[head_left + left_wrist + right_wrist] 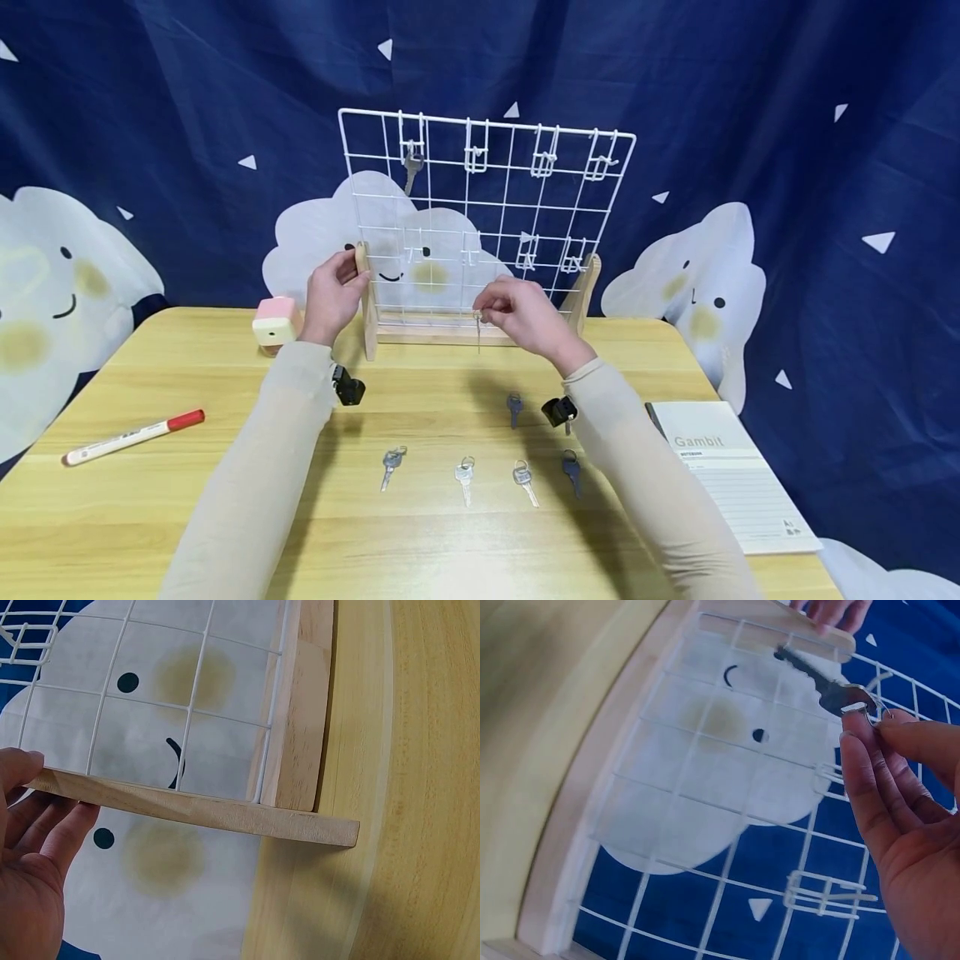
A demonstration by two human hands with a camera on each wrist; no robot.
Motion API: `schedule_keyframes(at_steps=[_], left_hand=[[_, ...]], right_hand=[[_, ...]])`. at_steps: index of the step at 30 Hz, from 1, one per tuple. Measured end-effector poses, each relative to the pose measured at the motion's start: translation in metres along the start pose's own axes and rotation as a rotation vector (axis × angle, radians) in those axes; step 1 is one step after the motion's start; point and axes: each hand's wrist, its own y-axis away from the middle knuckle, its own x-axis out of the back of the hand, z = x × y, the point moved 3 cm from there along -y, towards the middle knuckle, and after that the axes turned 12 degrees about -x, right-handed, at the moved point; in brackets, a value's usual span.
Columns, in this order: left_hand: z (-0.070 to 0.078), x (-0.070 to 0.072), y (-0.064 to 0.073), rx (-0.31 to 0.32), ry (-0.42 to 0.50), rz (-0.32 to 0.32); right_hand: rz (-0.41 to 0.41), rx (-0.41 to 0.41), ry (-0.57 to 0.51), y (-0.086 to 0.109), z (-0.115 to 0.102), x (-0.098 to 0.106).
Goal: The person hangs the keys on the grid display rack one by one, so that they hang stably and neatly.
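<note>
My left hand (332, 296) holds the upright wooden side post (202, 814) of a white wire grid rack (495, 204), thumb on one face and fingers on the other. In front of the rack's lower part, my right hand (528, 317) pinches a silver key (821, 686) by its ring. That key hangs down in the head view. Another key (412, 171) hangs on the upper left hook. White hooks (476, 158) in two rows on the grid hold nothing else. Several keys with rings lie on the table, among them one (465, 477) in the front row.
A pink and cream box-shaped thing (277, 323) stands left of the rack. A red-capped marker (135, 437) lies at the table's left, a notebook (738, 479) at its right edge. Behind hangs a blue curtain (712, 100) with cloud prints.
</note>
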Motion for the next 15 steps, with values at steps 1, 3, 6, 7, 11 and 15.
schedule_keyframes(at_steps=[1,3,6,7,11,15], left_hand=[[0.0,0.0,0.0,-0.001,0.0,-0.001],[0.0,0.0,0.0,-0.001,-0.002,-0.002],[0.0,0.001,-0.001,0.004,-0.004,-0.005],[0.0,0.001,-0.001,0.007,-0.004,-0.006],[0.001,0.001,-0.001,0.013,-0.004,-0.01],[0.002,0.001,0.001,0.019,-0.005,-0.015]], right_hand=[[0.005,-0.003,0.005,-0.001,-0.001,0.003],[0.014,-0.005,0.012,-0.002,-0.005,0.008],[0.026,-0.013,0.01,-0.003,-0.01,0.015],[0.031,-0.014,0.009,-0.003,-0.012,0.018],[0.045,-0.016,0.0,-0.004,-0.017,0.025],[0.055,-0.018,-0.004,-0.006,-0.02,0.031]])
